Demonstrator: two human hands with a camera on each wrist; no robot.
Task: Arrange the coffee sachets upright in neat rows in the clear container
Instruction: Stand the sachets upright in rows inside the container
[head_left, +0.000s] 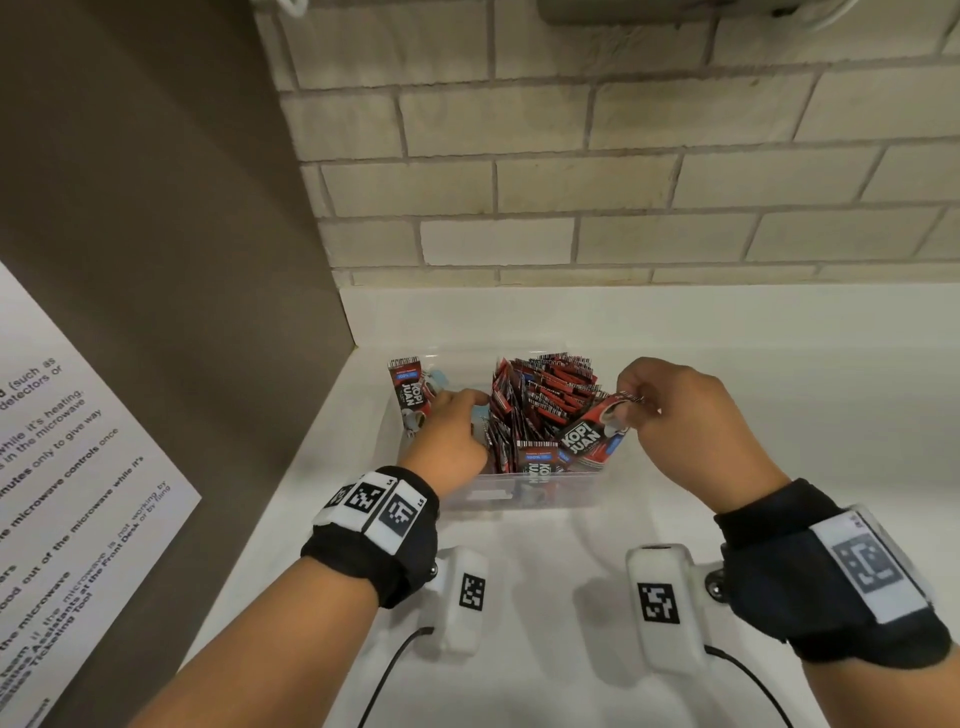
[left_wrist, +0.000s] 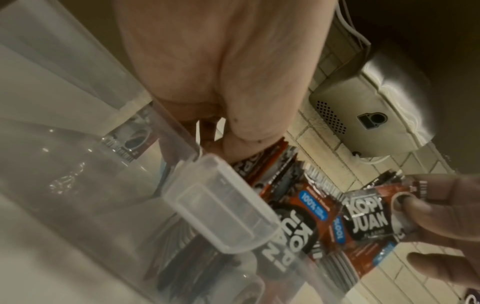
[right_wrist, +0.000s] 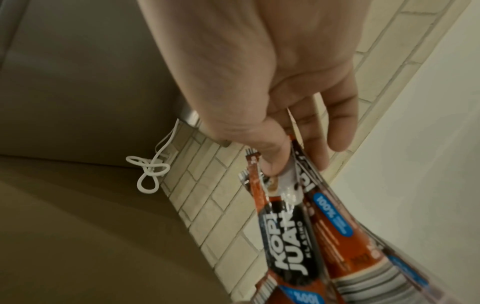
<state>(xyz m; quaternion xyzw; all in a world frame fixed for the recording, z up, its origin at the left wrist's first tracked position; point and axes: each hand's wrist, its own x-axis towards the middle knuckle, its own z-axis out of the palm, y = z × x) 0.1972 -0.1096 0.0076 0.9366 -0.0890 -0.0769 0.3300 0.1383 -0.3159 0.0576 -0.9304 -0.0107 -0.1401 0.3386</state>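
Left hand (head_left: 451, 434) reaches down into the left part of the clear container (head_left: 519, 496), fingers bent among the sachets; whether it grips any cannot be told. One sachet (head_left: 407, 392) stands upright at the far left wall. Right of the hand, a packed bundle of sachets (head_left: 540, 405) stands on end, leaning left, the lower ends blurred behind the plastic wall. Right hand (head_left: 675, 415) pinches the top of a held sachet (head_left: 592, 434) at the container's right edge, its long axis tilted. White counter (head_left: 779, 364) lies open to the right, a brown panel (head_left: 182, 260) close on the left.
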